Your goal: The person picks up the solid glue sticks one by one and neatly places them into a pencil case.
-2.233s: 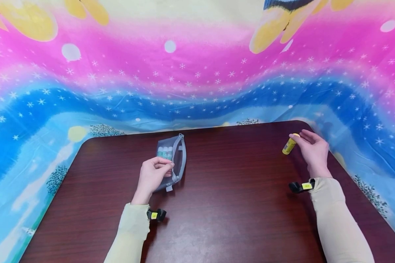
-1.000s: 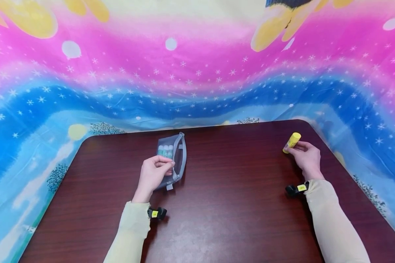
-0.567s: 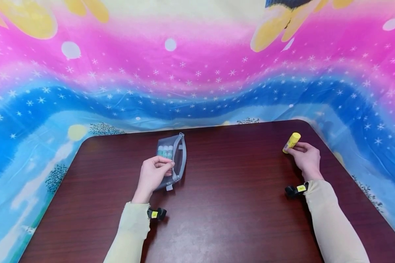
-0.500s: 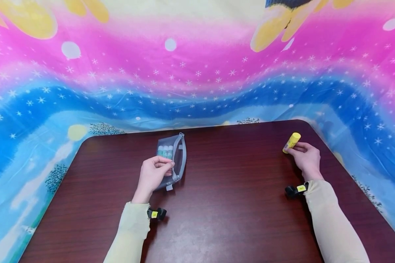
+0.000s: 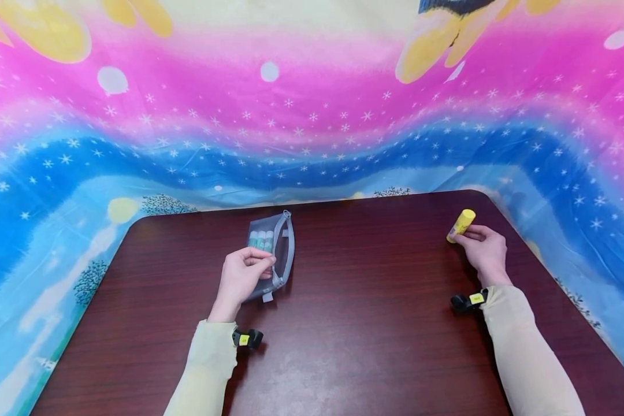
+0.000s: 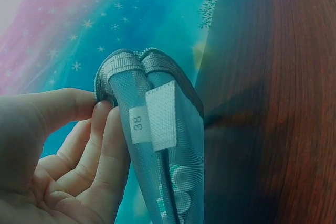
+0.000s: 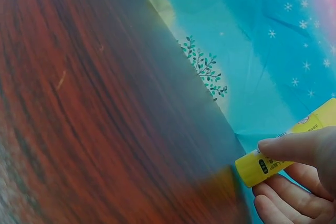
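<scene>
My left hand (image 5: 242, 278) pinches the zippered edge of a grey mesh pouch (image 5: 286, 254), whose mouth gapes toward the right. Through the mesh show several white-capped, green-labelled tubes (image 5: 261, 238). In the left wrist view, thumb and index finger grip the zipper rim, and a white tag (image 6: 163, 116) hangs at the pouch's end. At the far right my right hand (image 5: 485, 252) holds a yellow glue stick (image 5: 461, 225) low down between thumb and fingers. The stick leans, top away from me; the right wrist view shows its lower end (image 7: 252, 170) close over the table.
The dark red-brown wooden table (image 5: 364, 300) has rounded back corners. A patterned cloth (image 5: 312, 115) in pink and blue hangs behind it and along both sides. Each wrist wears a black camera; the right one (image 5: 463, 302) sits near the table's right side.
My right hand has moved down from the glue stick's top to its lower part, and the stick has shifted slightly. In the last second both hands stay nearly still. The left keeps its pinch.
</scene>
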A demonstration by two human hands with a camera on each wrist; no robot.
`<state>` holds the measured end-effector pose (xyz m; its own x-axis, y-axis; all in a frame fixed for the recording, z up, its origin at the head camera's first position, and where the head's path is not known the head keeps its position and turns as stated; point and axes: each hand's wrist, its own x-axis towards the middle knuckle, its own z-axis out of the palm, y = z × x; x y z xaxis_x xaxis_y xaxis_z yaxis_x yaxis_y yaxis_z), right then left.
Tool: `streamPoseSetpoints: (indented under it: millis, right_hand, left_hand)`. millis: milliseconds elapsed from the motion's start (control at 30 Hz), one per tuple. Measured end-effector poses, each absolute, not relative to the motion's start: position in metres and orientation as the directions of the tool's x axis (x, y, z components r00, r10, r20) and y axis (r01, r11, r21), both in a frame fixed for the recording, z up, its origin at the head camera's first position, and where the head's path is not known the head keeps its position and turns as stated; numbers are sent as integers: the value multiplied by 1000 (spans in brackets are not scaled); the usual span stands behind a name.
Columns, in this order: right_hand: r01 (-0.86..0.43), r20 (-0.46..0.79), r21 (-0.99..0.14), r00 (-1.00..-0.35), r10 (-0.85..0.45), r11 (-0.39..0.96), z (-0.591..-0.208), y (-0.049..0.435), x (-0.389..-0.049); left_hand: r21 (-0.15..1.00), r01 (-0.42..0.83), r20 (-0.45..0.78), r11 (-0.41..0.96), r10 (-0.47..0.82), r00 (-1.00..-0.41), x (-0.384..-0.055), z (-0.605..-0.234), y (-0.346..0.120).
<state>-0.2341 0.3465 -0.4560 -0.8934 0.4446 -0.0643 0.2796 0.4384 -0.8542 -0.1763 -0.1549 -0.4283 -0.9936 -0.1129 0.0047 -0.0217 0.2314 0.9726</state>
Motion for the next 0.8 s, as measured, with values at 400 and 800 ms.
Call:
streamPoseSetpoints:
  millis: [400, 800]
  right_hand:
    - [273, -59, -849, -899, 434, 452, -451, 344, -235]
    - [229, -33, -874, -908, 417, 428, -444, 338, -235]
  left_hand:
    - [968, -33, -4, 250, -117, -993, -176, -429, -156]
    - [969, -30, 0, 247, -119, -993, -175, -428, -156]
